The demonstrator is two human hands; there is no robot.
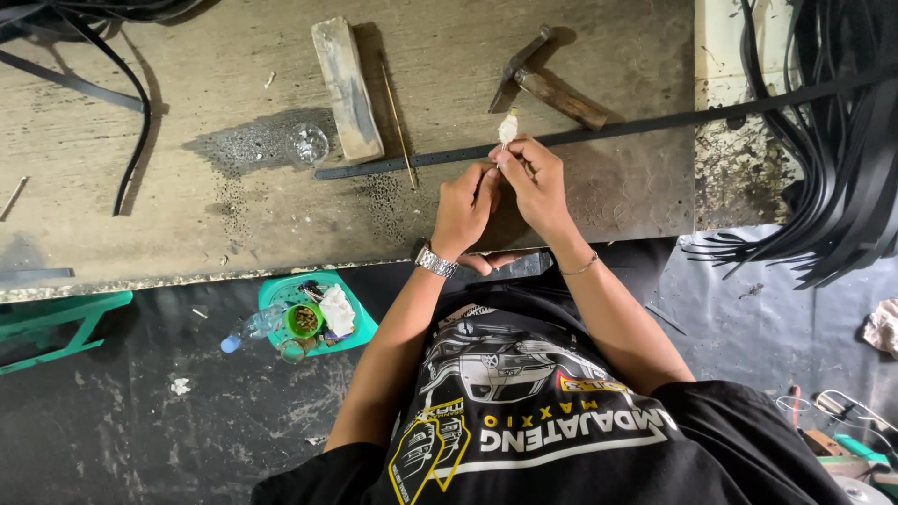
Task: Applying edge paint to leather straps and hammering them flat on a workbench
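Black shirt cloth with a printed car design [524, 411] fills the bottom of the view, and both forearms run up from it to the counter [187, 215]. At the counter's near edge the left hand [465, 208] and the right hand [535, 182] meet, knuckles almost touching. The right hand's fingers are closed in a pinch around a small whitish tool [508, 126], whose pale tip stands up past the fingertips and points toward the far edge. The left hand is curled, its fingertips pressed against the right hand's at the base of that tool; what it grips, if anything, I cannot tell.

Directly under and just beyond the fingertips lies a long black strap [599, 131]. Its long axis runs nearly sideways across the counter, from near the middle, rising slightly toward the right edge and on past it into a hanging bundle of black strips [823, 159]. The right hand is the nearer of the two to the strap; the left sits just on the near side of it.

Beyond the strap lie a hammer [552, 84] and a wooden block [348, 89], well apart. Below the near edge, a green tray [360, 313] holds small odds and ends.
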